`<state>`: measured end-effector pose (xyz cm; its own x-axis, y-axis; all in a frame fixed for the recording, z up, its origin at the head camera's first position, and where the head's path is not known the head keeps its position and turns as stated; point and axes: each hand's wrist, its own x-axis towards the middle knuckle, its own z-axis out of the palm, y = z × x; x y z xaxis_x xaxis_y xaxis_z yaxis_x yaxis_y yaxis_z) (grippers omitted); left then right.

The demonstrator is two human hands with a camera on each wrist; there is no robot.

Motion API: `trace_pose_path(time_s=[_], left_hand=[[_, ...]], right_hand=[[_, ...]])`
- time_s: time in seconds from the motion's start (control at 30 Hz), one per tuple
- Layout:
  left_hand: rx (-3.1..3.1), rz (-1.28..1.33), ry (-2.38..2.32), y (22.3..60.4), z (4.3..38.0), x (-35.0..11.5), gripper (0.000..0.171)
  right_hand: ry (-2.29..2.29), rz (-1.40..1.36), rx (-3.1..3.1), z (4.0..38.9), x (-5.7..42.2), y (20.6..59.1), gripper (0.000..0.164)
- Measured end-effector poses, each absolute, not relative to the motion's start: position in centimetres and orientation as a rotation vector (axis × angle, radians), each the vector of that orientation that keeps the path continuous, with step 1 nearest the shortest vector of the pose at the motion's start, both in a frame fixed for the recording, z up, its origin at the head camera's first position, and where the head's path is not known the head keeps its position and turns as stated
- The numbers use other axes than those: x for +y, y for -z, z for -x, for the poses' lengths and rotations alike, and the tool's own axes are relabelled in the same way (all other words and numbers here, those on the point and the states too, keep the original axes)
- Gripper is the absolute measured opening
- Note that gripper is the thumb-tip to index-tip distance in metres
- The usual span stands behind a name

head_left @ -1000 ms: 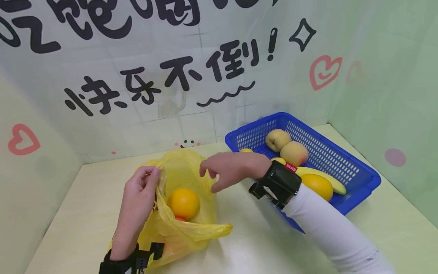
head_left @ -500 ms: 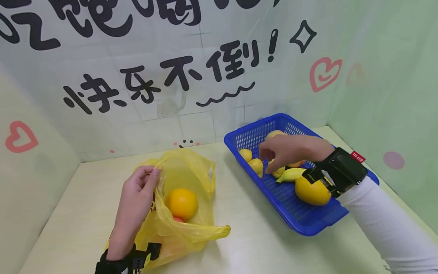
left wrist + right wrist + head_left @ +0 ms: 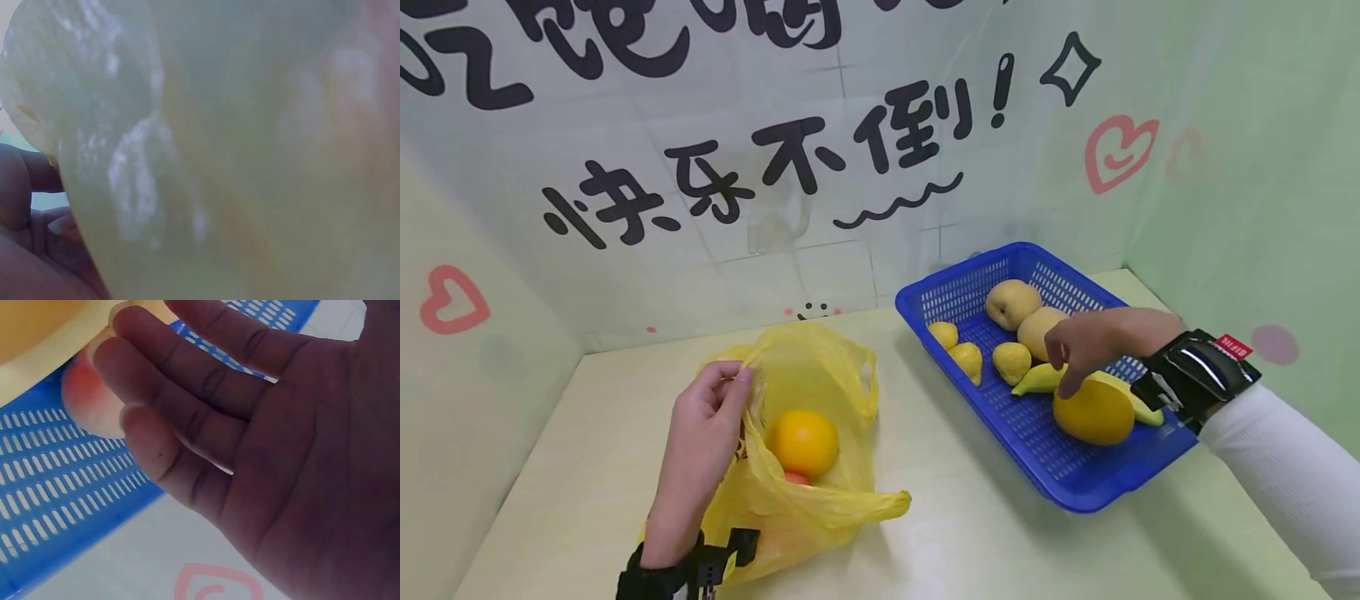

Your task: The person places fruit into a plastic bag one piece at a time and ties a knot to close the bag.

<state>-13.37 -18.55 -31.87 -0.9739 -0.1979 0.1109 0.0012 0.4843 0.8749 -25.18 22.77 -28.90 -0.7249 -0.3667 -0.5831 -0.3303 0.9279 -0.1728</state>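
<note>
My left hand (image 3: pixel 703 450) pinches the rim of a yellow plastic bag (image 3: pixel 820 358) between thumb and fingers, holding its mouth apart. An orange (image 3: pixel 803 443) sits in the bag, above a mostly hidden red item (image 3: pixel 796 478). Over the blue basket (image 3: pixel 1000 442), my right hand (image 3: pixel 1093 340) reaches down with loosely bent fingers, its fingertips right at a banana (image 3: pixel 1037 379) and a plump yellow-orange fruit (image 3: pixel 1093 412). The right wrist view shows its palm (image 3: pixel 300 469) holding nothing, with a blushed peach (image 3: pixel 90 400) beyond the fingertips.
Pale peaches (image 3: pixel 1012 304) lie at the back of the basket, and several lemons (image 3: pixel 1011 362) along its left and middle. A wall with black lettering (image 3: pixel 805 158) rises behind the pale table (image 3: pixel 940 517).
My right hand has gone from beside the bag's mouth into the basket, passing over the lemons and then further right to the banana. My left hand keeps its grip on the bag.
</note>
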Motion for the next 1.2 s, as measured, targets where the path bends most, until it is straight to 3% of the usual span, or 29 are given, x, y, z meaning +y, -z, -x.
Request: trace_pose_path(time_s=[0.33,0.57,0.63,1.03,1.2], left_hand=[[-2.529,-0.163,1.487,31.7,13.3,-18.6,0.032],[-2.534,-0.155,1.493,31.7,13.2,-18.7,0.032],[-2.536,-0.153,1.497,31.7,13.3,-18.7,0.033],[-2.521,-0.176,1.47,31.6,13.3,-18.9,0.033],[-2.508,-0.187,1.478,31.6,13.2,-19.1,0.032]], right_hand=[[0.093,0.301,2.4,24.2,23.7,30.9,0.059],[0.166,0.13,2.311,23.5,23.8,32.5,0.094],[0.177,0.09,2.295,23.4,23.7,32.8,0.098],[0.201,0.085,2.276,23.4,23.2,33.1,0.096],[0.184,0.184,2.292,23.5,23.5,32.4,0.085]])
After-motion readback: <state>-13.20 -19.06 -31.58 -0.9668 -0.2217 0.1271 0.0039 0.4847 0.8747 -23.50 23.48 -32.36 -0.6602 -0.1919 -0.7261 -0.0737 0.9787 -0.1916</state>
